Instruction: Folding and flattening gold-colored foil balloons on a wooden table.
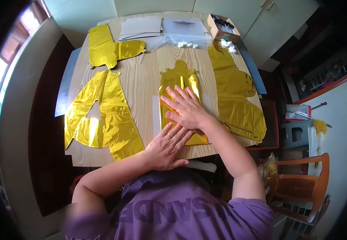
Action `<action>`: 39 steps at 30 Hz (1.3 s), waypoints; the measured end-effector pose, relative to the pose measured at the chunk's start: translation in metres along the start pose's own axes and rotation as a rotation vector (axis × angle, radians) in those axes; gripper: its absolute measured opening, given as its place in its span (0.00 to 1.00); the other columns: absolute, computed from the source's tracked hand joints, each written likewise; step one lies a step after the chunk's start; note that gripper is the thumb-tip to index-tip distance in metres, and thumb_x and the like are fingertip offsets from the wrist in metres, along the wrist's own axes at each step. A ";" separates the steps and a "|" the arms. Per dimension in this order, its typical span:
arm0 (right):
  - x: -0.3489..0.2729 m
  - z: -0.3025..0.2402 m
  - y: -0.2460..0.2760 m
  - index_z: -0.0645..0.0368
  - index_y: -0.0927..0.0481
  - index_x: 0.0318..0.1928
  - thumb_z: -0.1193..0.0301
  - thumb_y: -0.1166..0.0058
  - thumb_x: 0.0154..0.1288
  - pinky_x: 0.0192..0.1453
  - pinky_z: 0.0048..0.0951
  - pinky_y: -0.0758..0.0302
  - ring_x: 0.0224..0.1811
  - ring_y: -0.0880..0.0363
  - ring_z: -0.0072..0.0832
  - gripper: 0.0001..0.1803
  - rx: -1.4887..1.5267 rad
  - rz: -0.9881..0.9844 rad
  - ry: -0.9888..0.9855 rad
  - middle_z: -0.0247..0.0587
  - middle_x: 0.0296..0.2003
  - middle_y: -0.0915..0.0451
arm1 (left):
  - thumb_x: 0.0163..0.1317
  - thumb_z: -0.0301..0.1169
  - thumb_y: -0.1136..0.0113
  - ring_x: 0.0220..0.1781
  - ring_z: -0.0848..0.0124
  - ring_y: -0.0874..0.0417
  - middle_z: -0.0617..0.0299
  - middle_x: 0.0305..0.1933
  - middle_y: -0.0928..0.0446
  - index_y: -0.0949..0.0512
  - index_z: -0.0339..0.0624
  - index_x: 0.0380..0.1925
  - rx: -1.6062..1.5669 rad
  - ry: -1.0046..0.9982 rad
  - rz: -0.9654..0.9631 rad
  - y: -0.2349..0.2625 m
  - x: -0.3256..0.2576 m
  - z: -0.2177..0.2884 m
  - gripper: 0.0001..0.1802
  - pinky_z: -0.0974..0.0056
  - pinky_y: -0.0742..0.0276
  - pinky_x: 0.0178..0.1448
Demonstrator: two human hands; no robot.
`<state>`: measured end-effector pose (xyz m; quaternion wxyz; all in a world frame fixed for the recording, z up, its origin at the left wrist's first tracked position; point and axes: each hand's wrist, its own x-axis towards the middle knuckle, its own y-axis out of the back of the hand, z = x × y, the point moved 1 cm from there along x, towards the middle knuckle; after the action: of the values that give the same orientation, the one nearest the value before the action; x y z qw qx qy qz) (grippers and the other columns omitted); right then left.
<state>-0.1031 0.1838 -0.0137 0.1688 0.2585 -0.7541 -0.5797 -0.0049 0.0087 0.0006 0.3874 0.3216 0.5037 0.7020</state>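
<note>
A flat gold foil balloon [177, 76] lies in front of me near the middle of the table, with a rounded tab at its far end. Beneath it, the edges of a pale sheet [156, 110] show on both sides. My right hand [187, 111] rests palm down on the foil, fingers stretched and slightly spread. Nearer to me, my left hand [167, 147] is also laid flat, its fingertips by the right hand's wrist at the foil's near part. Neither hand grips anything. The balloon's near part is partly hidden by my hands.
More flat gold foil balloons lie at the near left [115, 108], far left [101, 44] and right [233, 92]. Along the far edge are white sheets [141, 26], clear plastic bags [185, 29], crumpled white pieces [187, 45] and a small box [223, 29]. A wooden chair [299, 180] stands right.
</note>
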 end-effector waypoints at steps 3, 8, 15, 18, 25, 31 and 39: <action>0.008 0.015 0.001 0.36 0.46 0.79 0.36 0.69 0.75 0.83 0.55 0.69 0.84 0.62 0.44 0.38 -0.028 0.064 -0.021 0.44 0.81 0.56 | 0.69 0.66 0.58 0.83 0.47 0.52 0.39 0.80 0.48 0.43 0.41 0.76 -0.030 -0.002 0.017 0.002 -0.001 0.002 0.48 0.41 0.62 0.83; 0.031 0.049 0.013 0.37 0.48 0.80 0.35 0.72 0.75 0.83 0.56 0.71 0.84 0.65 0.44 0.40 -0.072 0.106 -0.089 0.48 0.81 0.58 | 0.69 0.66 0.58 0.83 0.46 0.52 0.39 0.80 0.48 0.42 0.50 0.77 0.029 -0.009 -0.006 0.005 0.003 -0.004 0.45 0.41 0.62 0.83; -0.012 0.072 0.058 0.60 0.19 0.50 0.65 0.38 0.66 0.57 0.40 0.23 0.50 0.18 0.45 0.16 0.283 0.594 -0.298 0.54 0.51 0.19 | 0.68 0.65 0.55 0.83 0.46 0.51 0.41 0.81 0.49 0.41 0.56 0.77 0.031 -0.019 -0.016 0.006 -0.001 0.002 0.43 0.41 0.62 0.83; -0.059 0.054 0.081 0.62 0.19 0.50 0.65 0.34 0.62 0.57 0.37 0.23 0.50 0.18 0.43 0.19 0.444 0.255 -0.568 0.54 0.50 0.19 | 0.67 0.64 0.52 0.82 0.45 0.50 0.40 0.80 0.48 0.41 0.58 0.77 0.025 -0.020 0.000 0.003 -0.011 0.004 0.43 0.40 0.59 0.82; -0.074 0.064 0.060 0.63 0.22 0.46 0.66 0.26 0.53 0.49 0.36 0.22 0.45 0.19 0.36 0.24 0.279 0.147 -0.297 0.49 0.49 0.23 | 0.58 0.56 0.35 0.80 0.46 0.43 0.44 0.80 0.45 0.40 0.62 0.76 0.030 -0.056 0.087 -0.003 -0.023 0.015 0.47 0.41 0.50 0.80; -0.051 0.059 0.076 0.64 0.24 0.37 0.67 0.23 0.48 0.43 0.35 0.24 0.38 0.20 0.35 0.23 0.366 -0.178 -0.404 0.46 0.36 0.18 | 0.57 0.54 0.33 0.81 0.49 0.44 0.52 0.80 0.44 0.40 0.67 0.76 0.088 -0.055 0.112 -0.002 -0.036 0.021 0.47 0.42 0.50 0.81; -0.042 0.071 0.069 0.58 0.16 0.43 0.68 0.33 0.65 0.27 0.20 0.27 0.25 0.24 0.15 0.10 0.958 -0.238 -0.570 0.27 0.29 0.18 | 0.59 0.45 0.34 0.79 0.49 0.40 0.51 0.78 0.40 0.39 0.52 0.75 0.064 0.011 0.181 -0.006 -0.040 0.022 0.44 0.44 0.46 0.80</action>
<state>-0.1220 0.2775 0.0349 -0.2438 0.2228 -0.9142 -0.2348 0.0343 -0.0147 -0.0013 0.3090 0.3742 0.4968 0.7195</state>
